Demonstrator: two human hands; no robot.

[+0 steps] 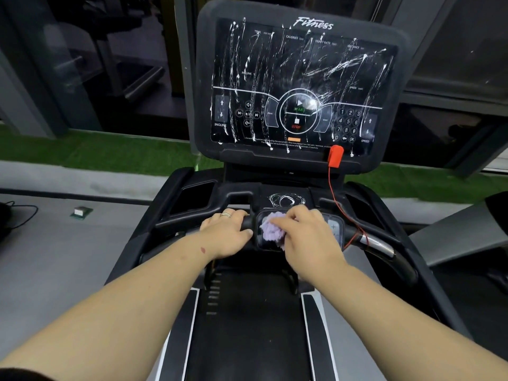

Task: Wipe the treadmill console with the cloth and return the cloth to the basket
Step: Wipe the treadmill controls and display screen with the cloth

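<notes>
Green artificial turf and a grey floor lie behind a black treadmill, with dark glass panels beyond them. On the machine, one large console screen (299,89) stands upright at the far end, streaked all over with white smears and drips, so most of the wiping looks not yet done. One red safety clip (336,156) hangs at its lower right edge, and its red cord trails down to the right handlebar. Nearer, one small control panel (334,228) sits at the middle of the crossbar, and the single lilac cloth (270,229) is bunched on it under the right hand (305,232), whose fingers (280,221) are curled over and pinching the wad against the panel, probably to rub it clean. A white scribble of residue lies on the tray just beyond the cloth. The left hand (226,232) grips the crossbar (248,222) just left of the panel, fingers wrapped over the bar and thumb beneath, seemingly to steady the body while the other hand scrubs; it wears one ring. Two bare forearms reach in from the near edge. One small greenish box (81,211) rests on the floor at the left. No basket shows anywhere in view.
</notes>
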